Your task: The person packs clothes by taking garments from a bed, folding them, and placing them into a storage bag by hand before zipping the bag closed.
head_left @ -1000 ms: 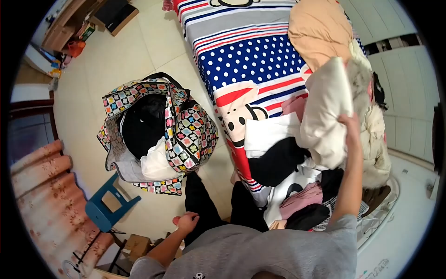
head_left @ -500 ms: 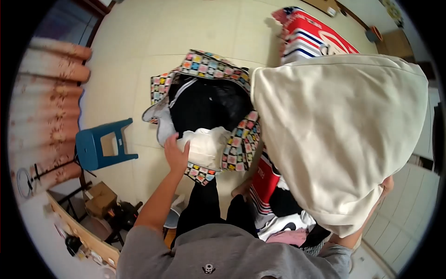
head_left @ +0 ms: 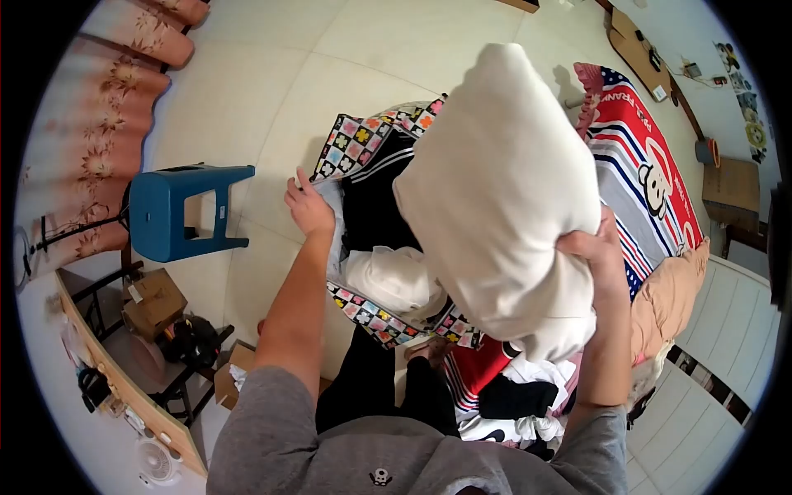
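My right hand grips the right side of a bulky, folded cream garment, held up over an open bag; its exact kind I cannot make out. The bag has a black checked print with colourful flowers and a grey lining. My left hand is at the bag's left rim, its fingers curled over the edge. Inside the bag lie black clothing with white stripes and a crumpled white cloth. The raised garment hides the bag's right part.
A blue plastic stool stands left of the bag. Clothes are piled by my right leg. A red, white and blue striped blanket and a peach cloth lie to the right. Cardboard boxes sit at lower left.
The cream garment has moved left over the bag and looks more compact, with my right hand now visible on it. My left hand has gone from the bag's near side to its left rim.
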The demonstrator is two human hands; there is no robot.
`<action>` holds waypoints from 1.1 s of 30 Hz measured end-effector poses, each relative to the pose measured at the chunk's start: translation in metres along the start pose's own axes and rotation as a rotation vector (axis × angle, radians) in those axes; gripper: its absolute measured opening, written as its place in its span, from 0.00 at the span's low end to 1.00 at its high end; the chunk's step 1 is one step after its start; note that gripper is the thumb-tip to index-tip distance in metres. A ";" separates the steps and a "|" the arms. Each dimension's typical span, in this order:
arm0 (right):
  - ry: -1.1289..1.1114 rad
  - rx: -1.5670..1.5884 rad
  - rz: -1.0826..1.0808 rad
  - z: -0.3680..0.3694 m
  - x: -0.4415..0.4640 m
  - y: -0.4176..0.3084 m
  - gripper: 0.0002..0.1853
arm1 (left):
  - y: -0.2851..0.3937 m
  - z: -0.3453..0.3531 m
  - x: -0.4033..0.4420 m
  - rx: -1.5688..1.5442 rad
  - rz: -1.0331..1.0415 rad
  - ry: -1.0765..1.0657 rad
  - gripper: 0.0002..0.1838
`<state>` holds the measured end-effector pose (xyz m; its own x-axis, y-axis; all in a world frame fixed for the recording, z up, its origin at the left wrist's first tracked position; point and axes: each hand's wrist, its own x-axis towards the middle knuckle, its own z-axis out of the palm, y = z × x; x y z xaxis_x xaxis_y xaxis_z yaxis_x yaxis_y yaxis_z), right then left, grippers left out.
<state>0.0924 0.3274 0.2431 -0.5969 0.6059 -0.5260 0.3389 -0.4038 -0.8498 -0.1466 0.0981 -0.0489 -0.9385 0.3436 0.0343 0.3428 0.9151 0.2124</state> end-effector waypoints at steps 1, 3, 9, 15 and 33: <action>-0.024 -0.071 -0.008 0.008 0.006 0.003 0.18 | -0.004 -0.004 0.006 0.004 -0.004 0.001 0.40; -0.206 -0.391 -0.306 0.024 0.012 0.014 0.15 | -0.012 -0.008 0.018 0.184 0.139 -0.002 0.34; -0.247 -1.141 -0.832 0.075 0.047 0.169 0.31 | -0.018 0.007 0.080 -0.187 -0.170 -0.189 0.11; -0.228 -1.385 -0.387 0.067 0.071 0.353 0.17 | -0.014 0.000 0.094 -0.129 -0.121 -0.274 0.11; -0.039 -1.394 -0.682 0.125 0.201 0.231 0.40 | 0.024 0.039 0.139 -0.081 0.080 0.079 0.17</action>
<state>-0.0401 0.2699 -0.0544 -0.9246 0.3767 -0.0571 0.3764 0.8799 -0.2901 -0.2670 0.1756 -0.0775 -0.9099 0.3939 0.1302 0.4149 0.8645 0.2837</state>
